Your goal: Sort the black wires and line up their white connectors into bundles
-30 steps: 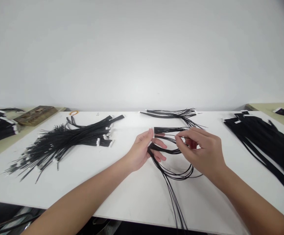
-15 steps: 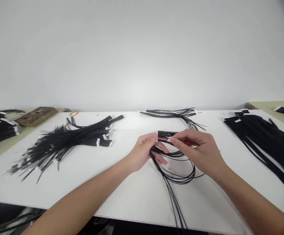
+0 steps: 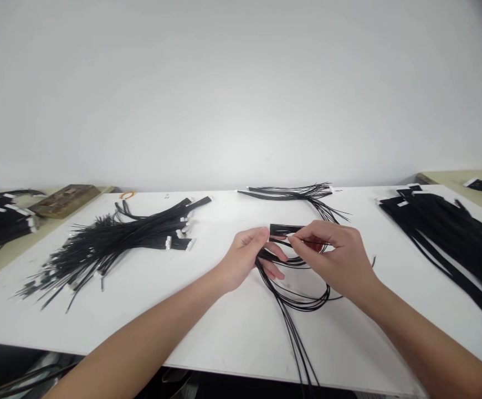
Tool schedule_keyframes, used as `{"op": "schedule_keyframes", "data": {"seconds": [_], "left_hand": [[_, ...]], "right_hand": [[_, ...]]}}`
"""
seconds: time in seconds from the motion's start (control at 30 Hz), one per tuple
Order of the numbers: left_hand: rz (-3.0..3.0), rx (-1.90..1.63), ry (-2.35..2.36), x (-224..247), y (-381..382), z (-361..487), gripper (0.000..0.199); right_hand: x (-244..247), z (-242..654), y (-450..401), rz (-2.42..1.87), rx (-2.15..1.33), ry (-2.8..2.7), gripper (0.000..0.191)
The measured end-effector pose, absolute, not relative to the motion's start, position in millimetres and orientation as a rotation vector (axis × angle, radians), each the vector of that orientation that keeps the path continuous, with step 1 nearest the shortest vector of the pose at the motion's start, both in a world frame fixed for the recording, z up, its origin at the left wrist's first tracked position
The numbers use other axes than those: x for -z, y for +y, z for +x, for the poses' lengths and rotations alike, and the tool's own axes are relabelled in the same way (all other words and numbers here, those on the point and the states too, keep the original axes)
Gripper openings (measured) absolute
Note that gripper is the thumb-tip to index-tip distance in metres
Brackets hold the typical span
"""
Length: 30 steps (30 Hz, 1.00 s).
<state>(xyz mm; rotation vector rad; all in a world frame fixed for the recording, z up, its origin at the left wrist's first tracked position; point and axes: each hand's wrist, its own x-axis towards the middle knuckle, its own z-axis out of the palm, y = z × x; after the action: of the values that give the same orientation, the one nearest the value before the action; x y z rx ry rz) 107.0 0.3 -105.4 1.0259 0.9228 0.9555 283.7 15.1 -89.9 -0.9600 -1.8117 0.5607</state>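
Above the middle of the white table, my left hand [image 3: 251, 252] is closed on the white connector end of a black wire harness [image 3: 286, 228], thumb on top and the other fingers beneath. Loose black wires [image 3: 307, 303] of the harness loop below the hands, and a bunch hangs past the table's front edge. Close on the right, my right hand [image 3: 334, 249] pinches a thin black wire near the connector. The wire's tip is hidden by the fingers, so I cannot tell whether it touches the connector.
On the left of the white table [image 3: 208, 321] lies a heap of black harnesses [image 3: 120, 238] with white connectors. Black flat cables [image 3: 452, 238] are stacked at the right. Another bundle [image 3: 282, 193] lies at the back, and a brown block [image 3: 64, 200] stands far left.
My right hand has moved slightly left, its fingertips closer to the connector. My left hand keeps its hold on the harness. The view has shifted a little.
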Motion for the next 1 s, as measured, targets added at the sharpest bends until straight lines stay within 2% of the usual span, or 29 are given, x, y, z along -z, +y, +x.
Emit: {"op": "schedule_keyframes", "data": {"seconds": [0.33, 0.67, 0.77, 0.9, 1.0], "left_hand": [[1.115, -0.946, 0.979, 103, -4, 111, 0.042], [0.990, -0.967, 0.962, 102, -4, 113, 0.041], [0.891, -1.012, 0.921, 100, -2, 111, 0.044], [0.742, -1.134, 0.901, 96, 3, 106, 0.049], [0.636, -1.231, 0.889, 94, 7, 102, 0.048]], "right_hand": [[90, 282, 13, -1.012, -0.747, -1.829, 0.019], [90, 283, 15, -0.976, -0.634, -1.861, 0.015], [84, 287, 19, -1.022, -0.561, -1.727, 0.011], [78, 296, 28, -1.143, -0.393, -1.511, 0.017], [78, 300, 31, -1.138, -0.406, -1.477, 0.015]]}}
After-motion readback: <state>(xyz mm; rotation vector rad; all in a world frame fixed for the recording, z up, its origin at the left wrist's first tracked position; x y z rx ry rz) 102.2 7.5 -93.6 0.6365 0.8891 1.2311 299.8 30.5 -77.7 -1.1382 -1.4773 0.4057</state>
